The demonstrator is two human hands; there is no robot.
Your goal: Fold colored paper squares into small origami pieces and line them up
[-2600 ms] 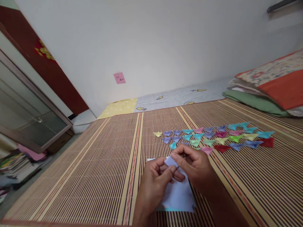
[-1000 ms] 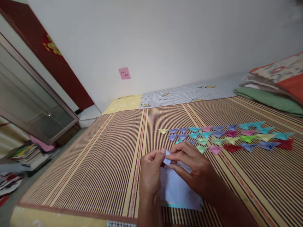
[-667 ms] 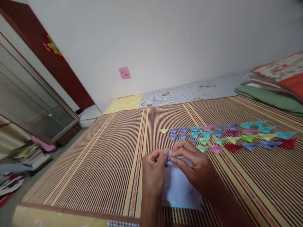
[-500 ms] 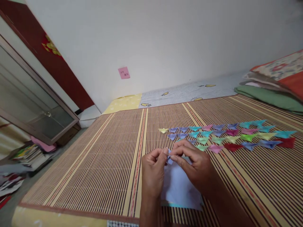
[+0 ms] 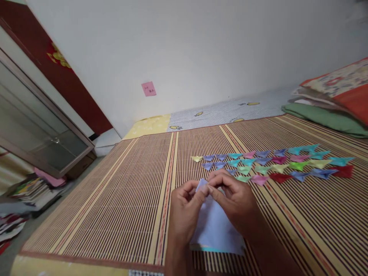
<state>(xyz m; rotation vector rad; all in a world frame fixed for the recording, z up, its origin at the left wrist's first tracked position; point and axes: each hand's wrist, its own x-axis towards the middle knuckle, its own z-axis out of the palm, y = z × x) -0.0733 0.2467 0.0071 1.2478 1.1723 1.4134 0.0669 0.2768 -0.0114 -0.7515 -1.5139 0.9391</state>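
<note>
Between my fingers is a small piece of folded lavender paper (image 5: 201, 184), its pale tip showing above the left thumb. My left hand (image 5: 185, 207) pinches it from the left. Pressed against its right side are the thumb and fingers of my right hand (image 5: 231, 197). Below both hands a stack of square lavender paper (image 5: 217, 230) lies on the striped mat, a turquoise edge showing at its near side. Beyond the hands, folded paper pieces (image 5: 260, 180) in several colours stand in rows on the mat. My fingers partly hide the held paper.
The striped bamboo mat (image 5: 115, 199) covers the bed. Folded bedding (image 5: 327, 117) is piled at the far right. A pink note (image 5: 148, 89) sticks to the white wall. On the left stand a glass-doored cabinet (image 5: 43, 115) and a stack of books (image 5: 31, 188).
The folded paper has turned between my fingers, so more of its pale tip shows above my left thumb. Both hands stay close together over the paper stack. The view has shifted slightly.
</note>
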